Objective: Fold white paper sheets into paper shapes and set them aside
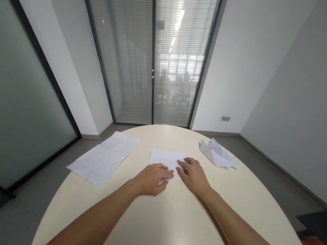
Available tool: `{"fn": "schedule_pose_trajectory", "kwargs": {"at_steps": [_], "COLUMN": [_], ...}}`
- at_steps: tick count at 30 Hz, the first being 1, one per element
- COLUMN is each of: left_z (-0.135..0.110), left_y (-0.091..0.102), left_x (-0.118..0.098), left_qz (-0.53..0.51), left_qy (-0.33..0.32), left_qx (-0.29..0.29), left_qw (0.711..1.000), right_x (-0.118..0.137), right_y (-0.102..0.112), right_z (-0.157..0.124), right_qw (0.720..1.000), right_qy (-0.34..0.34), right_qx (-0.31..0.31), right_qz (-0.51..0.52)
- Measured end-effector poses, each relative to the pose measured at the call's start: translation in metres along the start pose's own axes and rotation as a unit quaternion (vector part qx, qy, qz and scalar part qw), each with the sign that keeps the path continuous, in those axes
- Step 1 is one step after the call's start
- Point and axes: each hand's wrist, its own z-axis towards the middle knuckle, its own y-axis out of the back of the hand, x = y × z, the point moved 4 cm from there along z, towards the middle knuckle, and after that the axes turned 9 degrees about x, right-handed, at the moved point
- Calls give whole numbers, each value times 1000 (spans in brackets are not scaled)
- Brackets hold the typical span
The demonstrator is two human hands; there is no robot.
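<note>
A white sheet of paper point(166, 156) lies flat on the cream table point(155, 217), in front of me. Across its near left part rests my left hand point(155, 178), fingers stretched to the right. My right hand point(192, 172) is on the paper's right side, its fingers apart and pointing left. Both hands cover much of the near edge. I cannot tell from here whether the sheet is folded. Neither hand is closed round anything.
To the left, a larger creased paper sheet point(106, 157) reaches over the table's edge. A folded paper shape point(218, 154) sits at the back right. Beyond the table stands a glass partition with blinds point(172, 89). Part of a chair point(322, 228) shows at the lower right.
</note>
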Motion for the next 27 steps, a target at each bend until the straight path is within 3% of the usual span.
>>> {"fn": "schedule_pose_trajectory", "kwargs": {"at_steps": [16, 27], "left_z": [1, 1], "left_y": [-7, -11], "left_x": [1, 5], "left_qz": [6, 7], "left_qy": [1, 16], "left_qx": [-17, -24], "left_qw": [1000, 1000], "right_x": [4, 0], "right_y": [-6, -11], "right_z": [1, 0], "right_qw": [996, 995], "right_qy": [84, 74], "right_qx": [20, 51], "right_qz": [34, 37]}}
